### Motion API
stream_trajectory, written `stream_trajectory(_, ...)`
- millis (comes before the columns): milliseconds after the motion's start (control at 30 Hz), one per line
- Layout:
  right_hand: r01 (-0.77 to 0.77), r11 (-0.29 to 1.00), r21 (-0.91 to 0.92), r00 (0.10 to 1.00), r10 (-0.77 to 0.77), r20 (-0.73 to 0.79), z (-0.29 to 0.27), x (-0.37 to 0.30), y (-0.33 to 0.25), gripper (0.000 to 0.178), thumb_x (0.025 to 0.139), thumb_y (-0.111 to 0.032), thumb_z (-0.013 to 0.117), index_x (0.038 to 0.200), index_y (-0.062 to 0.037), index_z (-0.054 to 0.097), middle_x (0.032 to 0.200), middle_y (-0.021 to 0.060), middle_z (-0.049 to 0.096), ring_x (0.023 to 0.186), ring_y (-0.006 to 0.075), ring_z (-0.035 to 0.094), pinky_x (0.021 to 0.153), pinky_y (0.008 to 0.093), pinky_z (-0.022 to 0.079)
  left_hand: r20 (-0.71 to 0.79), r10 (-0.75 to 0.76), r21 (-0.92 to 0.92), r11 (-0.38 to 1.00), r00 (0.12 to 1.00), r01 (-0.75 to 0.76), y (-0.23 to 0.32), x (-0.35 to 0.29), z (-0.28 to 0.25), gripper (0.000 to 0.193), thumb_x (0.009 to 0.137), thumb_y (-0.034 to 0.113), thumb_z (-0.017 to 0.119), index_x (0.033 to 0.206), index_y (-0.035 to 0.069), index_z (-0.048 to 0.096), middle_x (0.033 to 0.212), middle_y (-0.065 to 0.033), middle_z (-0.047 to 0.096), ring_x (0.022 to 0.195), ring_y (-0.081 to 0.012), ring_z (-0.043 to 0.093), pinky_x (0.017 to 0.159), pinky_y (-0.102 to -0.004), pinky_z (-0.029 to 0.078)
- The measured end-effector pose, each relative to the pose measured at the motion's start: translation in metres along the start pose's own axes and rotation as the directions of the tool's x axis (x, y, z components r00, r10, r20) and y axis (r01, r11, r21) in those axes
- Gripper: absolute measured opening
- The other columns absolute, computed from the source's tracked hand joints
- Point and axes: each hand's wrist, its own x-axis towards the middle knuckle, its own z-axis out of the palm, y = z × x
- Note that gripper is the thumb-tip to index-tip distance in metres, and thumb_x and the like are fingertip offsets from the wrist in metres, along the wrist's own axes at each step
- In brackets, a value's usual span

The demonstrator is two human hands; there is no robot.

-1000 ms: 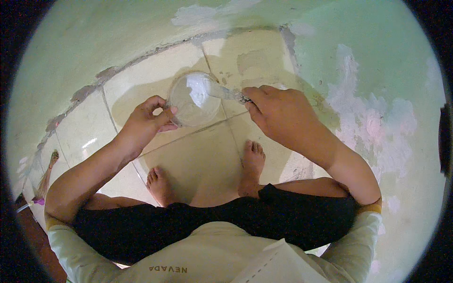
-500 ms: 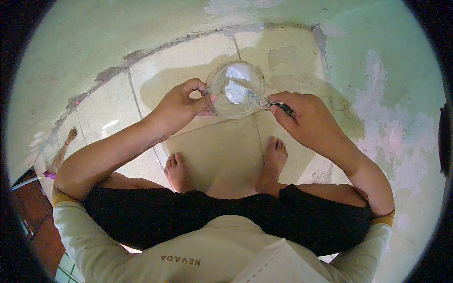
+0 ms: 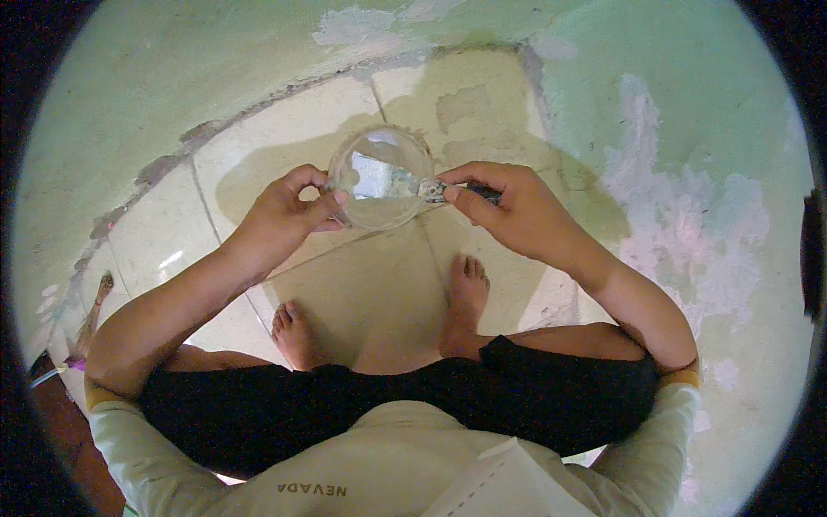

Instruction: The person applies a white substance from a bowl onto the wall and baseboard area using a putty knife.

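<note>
A round, clear tub point(image 3: 379, 217) is held up over the floor between my two hands. My left hand point(image 3: 280, 214) pinches its left rim, thumb on the near side and fingers curled around the edge. From the right, my right hand point(image 3: 521, 205) grips the dark handle of a putty knife point(image 3: 432, 189). Its wide, pale blade lies over or inside the tub, with whitish smears near the neck. How much putty the tub holds I cannot tell, as the inside is bright and partly see-through.
Light floor tiles point(image 3: 362, 267) spread below, my bare feet point(image 3: 297, 336) standing on them. A green wall point(image 3: 586, 112) with whitish patches curves around the far and right sides. At the far left lies a brush-like thing point(image 3: 95, 314) near a purple-and-white object point(image 3: 73, 366).
The whole view has shifted, so hands, tub and floor appear further left. The putty knife has turned in the tub; its handle is more level and its blade shows a different face.
</note>
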Motion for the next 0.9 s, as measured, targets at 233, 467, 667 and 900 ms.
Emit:
stream_trajectory(233, -0.264, 0.936, 0.234, 0.964, 0.254, 0.075, -0.020, -0.004, 0.000, 0.029, 0.088, -0.027, 0.067, 0.107, -0.0053, 0.067, 0.076, -0.0002, 0.062, 0.064, 0.0070, 0.055, 0.056, 0.0243, 0.045, -0.046, 0.021, -0.044, 0.999, 0.999, -0.023, 0.009, 0.001, -0.003, 0.021, 0.093, 0.019, 0.062, 0.102, 0.002, 0.054, 0.100, -0.0084, 0.056, 0.093, -0.0199, 0.063, 0.087, -0.0310, 0.055)
stream_trajectory(467, -0.328, 0.871, 0.365, 0.943, 0.326, 0.070, -0.026, -0.009, 0.005, 0.026, 0.085, -0.018, 0.071, 0.107, -0.0077, 0.061, 0.072, -0.0061, 0.050, 0.059, 0.0022, 0.041, 0.048, 0.0195, 0.028, -0.087, 0.004, -0.081, 0.997, 0.996, -0.011, 0.007, 0.007, -0.007, 0.026, 0.093, 0.021, 0.061, 0.102, -0.001, 0.052, 0.101, -0.0121, 0.056, 0.092, -0.0215, 0.064, 0.088, -0.0304, 0.054)
stream_trajectory(667, -0.351, 0.819, 0.453, 0.932, 0.353, 0.084, -0.031, -0.011, 0.022, 0.024, 0.085, -0.016, 0.070, 0.106, -0.0066, 0.061, 0.070, -0.0061, 0.048, 0.059, 0.0029, 0.039, 0.048, 0.0203, 0.027, -0.095, -0.026, -0.141, 0.990, 0.995, 0.013, 0.012, 0.011, -0.004, 0.025, 0.092, 0.020, 0.062, 0.102, 0.000, 0.050, 0.102, -0.0127, 0.056, 0.091, -0.0220, 0.064, 0.087, -0.0321, 0.055)
stream_trajectory(900, -0.291, 0.826, 0.482, 0.956, 0.271, 0.114, -0.030, -0.013, 0.041, 0.021, 0.089, -0.017, 0.065, 0.106, -0.0041, 0.061, 0.071, -0.0041, 0.049, 0.061, 0.0054, 0.044, 0.052, 0.0218, 0.034, -0.071, -0.008, -0.226, 0.974, 0.997, -0.009, 0.011, 0.015, -0.002, 0.030, 0.093, 0.023, 0.062, 0.102, -0.005, 0.052, 0.108, -0.0155, 0.056, 0.096, -0.0216, 0.063, 0.087, -0.0295, 0.055)
